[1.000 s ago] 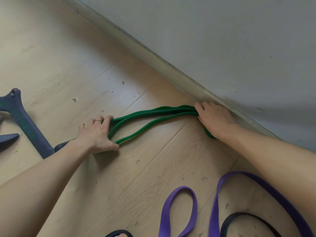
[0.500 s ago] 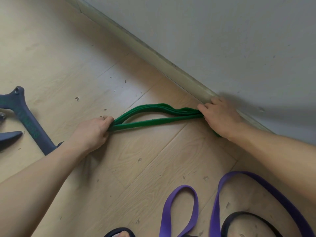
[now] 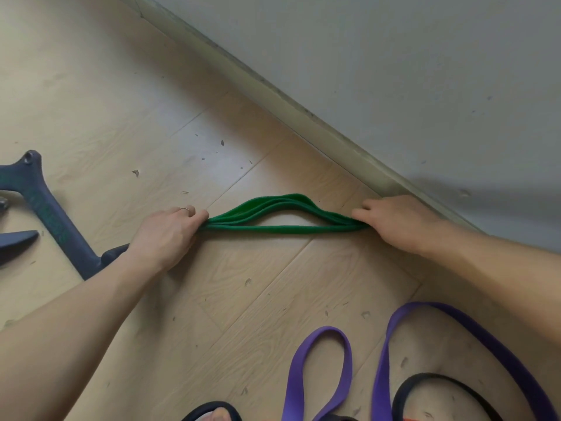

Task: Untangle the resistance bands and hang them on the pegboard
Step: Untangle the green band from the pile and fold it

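Nearest us, the purple band (image 3: 318, 375) lies slack on the floor (image 3: 243, 299) with a black band (image 3: 431, 379) looping beside it — both untouched, both waiting their turn. Further out, we've got the green band (image 3: 273, 218) gathered into a neat bundle: a second ago its strands sagged apart in loose loops, and now they run nearly together between our two hands. Our left hand (image 3: 170, 232) is curled tight round one end, our right hand (image 3: 394, 221) pinches the other, close to the skirting board (image 3: 303, 113). That looks like green sorted and folded, ready to lift — though no pegboard is in view yet. A dark metal frame (image 3: 51, 214) sits off to the left.
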`<state>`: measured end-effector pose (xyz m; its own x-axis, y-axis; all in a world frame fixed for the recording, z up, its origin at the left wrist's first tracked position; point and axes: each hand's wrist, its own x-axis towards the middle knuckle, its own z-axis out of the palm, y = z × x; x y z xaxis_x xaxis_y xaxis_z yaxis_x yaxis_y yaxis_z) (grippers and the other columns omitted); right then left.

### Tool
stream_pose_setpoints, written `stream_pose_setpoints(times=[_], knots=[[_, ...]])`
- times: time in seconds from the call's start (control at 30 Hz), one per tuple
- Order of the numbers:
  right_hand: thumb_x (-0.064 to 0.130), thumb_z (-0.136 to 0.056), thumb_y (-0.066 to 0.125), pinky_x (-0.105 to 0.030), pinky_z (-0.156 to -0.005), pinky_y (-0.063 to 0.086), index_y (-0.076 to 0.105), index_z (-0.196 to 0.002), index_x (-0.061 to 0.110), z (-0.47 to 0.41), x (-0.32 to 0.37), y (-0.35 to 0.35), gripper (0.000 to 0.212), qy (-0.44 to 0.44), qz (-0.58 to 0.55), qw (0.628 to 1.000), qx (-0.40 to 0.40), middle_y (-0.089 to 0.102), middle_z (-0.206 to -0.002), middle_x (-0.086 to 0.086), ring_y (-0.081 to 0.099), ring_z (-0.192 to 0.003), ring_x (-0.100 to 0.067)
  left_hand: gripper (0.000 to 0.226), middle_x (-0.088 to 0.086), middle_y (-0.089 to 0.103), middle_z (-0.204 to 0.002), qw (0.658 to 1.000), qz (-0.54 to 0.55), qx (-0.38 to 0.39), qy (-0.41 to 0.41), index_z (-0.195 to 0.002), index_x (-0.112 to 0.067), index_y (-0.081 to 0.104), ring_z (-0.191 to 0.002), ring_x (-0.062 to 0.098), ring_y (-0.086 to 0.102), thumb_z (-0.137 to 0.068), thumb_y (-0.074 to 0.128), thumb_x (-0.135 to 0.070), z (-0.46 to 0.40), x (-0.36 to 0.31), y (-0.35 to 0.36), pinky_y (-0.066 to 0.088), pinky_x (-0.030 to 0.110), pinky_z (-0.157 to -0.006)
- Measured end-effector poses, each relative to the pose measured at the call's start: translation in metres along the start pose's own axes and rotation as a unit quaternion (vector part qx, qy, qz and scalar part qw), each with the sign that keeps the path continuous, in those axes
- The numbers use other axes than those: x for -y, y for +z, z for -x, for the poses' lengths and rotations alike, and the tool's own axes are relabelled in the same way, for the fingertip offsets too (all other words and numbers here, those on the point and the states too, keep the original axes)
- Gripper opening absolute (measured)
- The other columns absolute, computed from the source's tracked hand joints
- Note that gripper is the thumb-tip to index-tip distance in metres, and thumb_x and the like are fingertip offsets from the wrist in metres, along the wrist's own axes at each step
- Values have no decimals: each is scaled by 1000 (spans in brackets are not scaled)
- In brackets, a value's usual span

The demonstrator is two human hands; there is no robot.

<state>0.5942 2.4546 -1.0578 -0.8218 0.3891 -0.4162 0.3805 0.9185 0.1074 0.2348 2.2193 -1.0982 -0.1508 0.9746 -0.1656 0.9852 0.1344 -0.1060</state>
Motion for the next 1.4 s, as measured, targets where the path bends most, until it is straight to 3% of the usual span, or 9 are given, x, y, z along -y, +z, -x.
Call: stream_pose_setpoints(times=[0.17, 0.3, 0.43, 0.57, 0.7, 0.83, 0.97, 1.23, 1.4], knots=[[4, -97, 47, -33, -50, 37, 47, -127, 24, 18, 9, 11, 36, 69, -26, 997, 7, 46, -94, -1, 51, -65, -20, 31, 9, 65, -88, 999, -33, 26, -8, -99, -16, 60, -80, 33, 66, -82, 82, -29, -5, -6, -2, 52, 43, -80], [6, -94, 54, -32, -47, 35, 45, -108, 17, 8, 27, 10, 21, 179, -94, 979, 25, 37, -94, -2, 47, -63, -19, 70, 10, 55, -136, 979, -73, 151, -112, -134, -20, 44, -133, 30, 45, -80, 71, -57, -20, -21, -29, 26, 46, -118], [9, -89, 62, -34, -52, 45, 37, -98, 17, 1, 41, -2, 27, 202, -109, 973, 26, 42, -103, -5, 56, -70, -24, 124, 11, 28, -164, 987, 66, 147, -16, -162, -22, 3, -153, 31, 24, -71, 78, -63, -42, -76, -52, 17, 50, -127], [14, -88, 66, -33, -51, 45, 41, -111, 15, -4, 47, -10, 34, 189, -91, 976, 48, 42, -127, -14, 59, -72, -25, 97, 10, 42, -155, 991, 75, 110, 28, -159, -20, 15, -143, 30, 40, -85, 73, -47, -59, -124, -49, 29, 47, -121], [32, -91, 67, -34, -51, 48, 41, -139, 17, -8, 55, -6, 57, 146, -65, 987, 4, 31, -150, -16, 58, -80, -24, 35, 8, 57, -123, 998, 36, 35, 42, -130, -19, 42, -109, 30, 56, -97, 52, -14, -64, -133, -40, 40, 37, -80], [27, -97, 59, -33, -47, 28, 42, -137, 17, -18, 70, -4, 45, 106, -82, 989, -56, 44, -132, -10, 54, -81, -26, 27, 6, 58, -116, 998, 38, 27, 52, -125, -18, 45, -104, 29, 57, -100, 50, -10, -65, -133, -42, 33, 35, -71], [14, -99, 55, -36, -53, 34, 54, -111, 14, -28, 68, 0, 12, 110, -79, 988, -80, 46, -93, -3, 52, -72, -27, 23, 7, 62, -109, 997, 57, 30, 50, -121, -17, 49, -95, 31, 61, -99, 50, -10, -69, -126, -39, 34, 37, -62], [26, -95, 64, -35, -52, 41, 38, -137, 18, -19, 52, -3, 50, 119, -88, 989, -27, 43, -129, -10, 54, -83, -25, 37, 4, 58, -115, 994, 63, 60, 59, -128, -19, 49, -105, 28, 58, -92, 59, -24, -65, -125, -39, 42, 35, -80], [30, -95, 65, -32, -54, 41, 6, -161, 24, -14, 49, 0, 89, 90, -54, 994, -34, 10, -166, -17, 59, -102, -28, 52, 6, 58, -124, 995, 66, 69, 41, -134, -18, 44, -114, 29, 57, -90, 60, -40, -63, -128, -42, 43, 37, -98]])
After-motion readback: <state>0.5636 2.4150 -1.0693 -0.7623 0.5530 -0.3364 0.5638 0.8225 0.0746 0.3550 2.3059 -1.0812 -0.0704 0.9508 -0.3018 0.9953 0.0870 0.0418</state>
